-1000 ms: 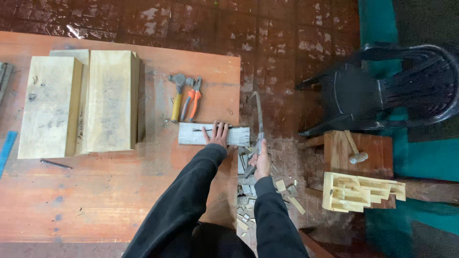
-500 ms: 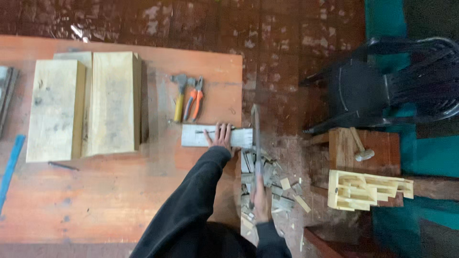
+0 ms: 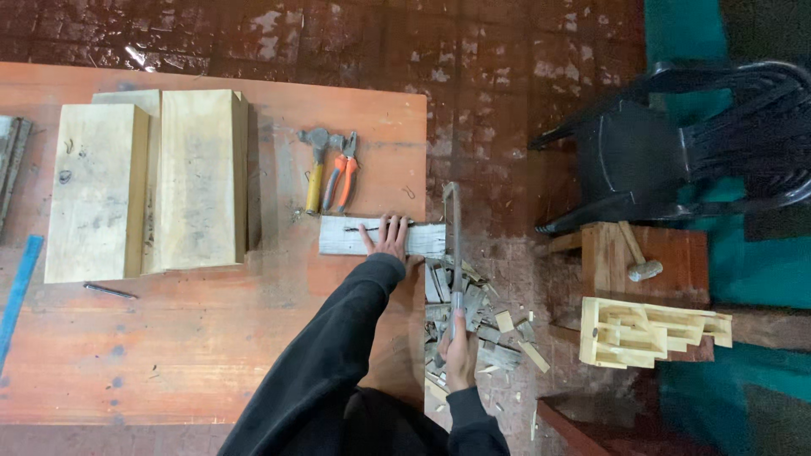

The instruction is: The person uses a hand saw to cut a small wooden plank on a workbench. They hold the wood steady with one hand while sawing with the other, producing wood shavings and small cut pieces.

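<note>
left hand (image 3: pixel 387 239) flat, pinning grey strip (image 3: pixel 380 237) on table (image 3: pixel 211 355); right hand (image 3: pixel 459 355) closed on saw (image 3: pixel 454 253); best kept square, strokes light, fingers clear of blade.

Orange-brown table (image 3: pixel 211 355); pale yellow wood blocks (image 3: pixel 144 181); grey-white plank (image 3: pixel 346 238) (dark streak along it); hammer (image 3: pixel 314 165) with yellow handle; orange-handled pliers (image 3: pixel 341 176); black sleeves (image 3: pixel 329 355); black chair (image 3: pixel 676 152); teal cloth (image 3: pixel 735 270).

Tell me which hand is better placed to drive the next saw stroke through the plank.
Right. The right hand already grips the saw handle, blade across the plank end. The left hand lies flat on the plank, pinning it to the table.
</note>
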